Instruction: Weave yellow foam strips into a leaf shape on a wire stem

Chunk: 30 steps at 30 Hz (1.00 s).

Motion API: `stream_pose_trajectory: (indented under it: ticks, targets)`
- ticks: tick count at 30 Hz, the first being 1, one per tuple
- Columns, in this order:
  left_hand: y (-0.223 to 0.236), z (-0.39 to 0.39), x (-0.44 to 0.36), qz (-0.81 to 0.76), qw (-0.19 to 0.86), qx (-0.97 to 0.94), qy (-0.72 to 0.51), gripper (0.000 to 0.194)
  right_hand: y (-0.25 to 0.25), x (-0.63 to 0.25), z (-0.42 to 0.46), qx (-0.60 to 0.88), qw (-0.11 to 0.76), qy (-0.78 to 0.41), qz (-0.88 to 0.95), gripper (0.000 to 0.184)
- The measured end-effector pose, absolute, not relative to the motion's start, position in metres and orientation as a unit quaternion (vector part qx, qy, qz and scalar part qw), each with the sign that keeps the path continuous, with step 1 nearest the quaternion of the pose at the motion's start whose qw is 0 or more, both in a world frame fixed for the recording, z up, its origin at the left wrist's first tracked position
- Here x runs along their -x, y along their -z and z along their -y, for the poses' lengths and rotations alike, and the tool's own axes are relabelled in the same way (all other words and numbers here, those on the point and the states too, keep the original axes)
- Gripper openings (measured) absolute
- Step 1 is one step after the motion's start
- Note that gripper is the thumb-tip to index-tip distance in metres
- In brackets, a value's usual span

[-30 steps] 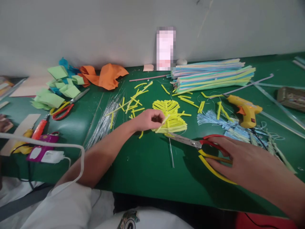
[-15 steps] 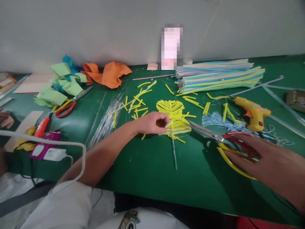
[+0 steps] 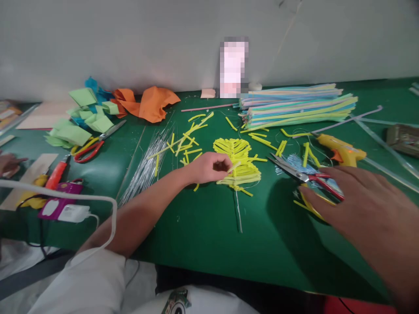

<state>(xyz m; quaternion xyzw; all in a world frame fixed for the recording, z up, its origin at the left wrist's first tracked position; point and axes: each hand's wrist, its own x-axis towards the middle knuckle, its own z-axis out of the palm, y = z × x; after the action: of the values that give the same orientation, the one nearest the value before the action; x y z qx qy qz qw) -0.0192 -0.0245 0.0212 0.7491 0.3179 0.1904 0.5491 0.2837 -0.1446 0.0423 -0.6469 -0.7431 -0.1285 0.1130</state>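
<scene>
My left hand (image 3: pixel 214 168) is closed, thumb and fingertips pinching a short pale-yellow pipe cleaner piece (image 3: pixel 235 167). It rests over the left side of a leaf shape made of yellow pipe cleaners (image 3: pixel 233 148), which lies flat with a wire stem (image 3: pixel 238 213) pointing toward me. Off to the right, my right hand (image 3: pixel 350 198) is wrapped round the red and yellow handles of scissors (image 3: pixel 296 172). Their blades are slightly apart and point left, over the edge of a bundle of light-blue strands (image 3: pixel 291 162). Part of the handles is hidden under that hand.
Cut yellow pieces (image 3: pixel 188 137) and thin wires (image 3: pixel 149 163) lie left of the leaf. Behind are bundled pipe cleaners (image 3: pixel 301 104); a yellow glue gun (image 3: pixel 342 148) is at right. Another pair of scissors (image 3: pixel 90 148) and a co-worker's hand (image 3: pixel 9 163) are at left.
My right hand and the scissors have moved up and away from the leaf, and the blades have opened a little. My left hand stays almost where it was.
</scene>
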Motion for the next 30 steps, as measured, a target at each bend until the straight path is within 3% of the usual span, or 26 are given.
stream_pose_trajectory:
  ticks: [2, 7, 23, 30]
  targets:
    - [-0.021, 0.025, 0.018, -0.319, 0.55, -0.746, -0.199, 0.008, -0.041, -0.26, 0.136, 0.54, 0.154, 0.128, 0.818, 0.044]
    - [-0.021, 0.026, 0.018, -0.324, 0.551, -0.736, -0.224, 0.008, -0.027, -0.21, 0.108, 0.375, 0.118, 0.068, 0.917, 0.04]
    - [-0.021, 0.018, 0.023, -0.317, 0.617, -0.684, -0.226, 0.007, -0.006, -0.194, 0.1, 0.315, 0.132, 0.059, 0.938, 0.026]
    - [-0.031, 0.009, 0.037, -0.344, 0.554, -0.73, -0.205, 0.008, -0.007, -0.192, 0.103, 0.32, 0.144, 0.063, 0.934, 0.025]
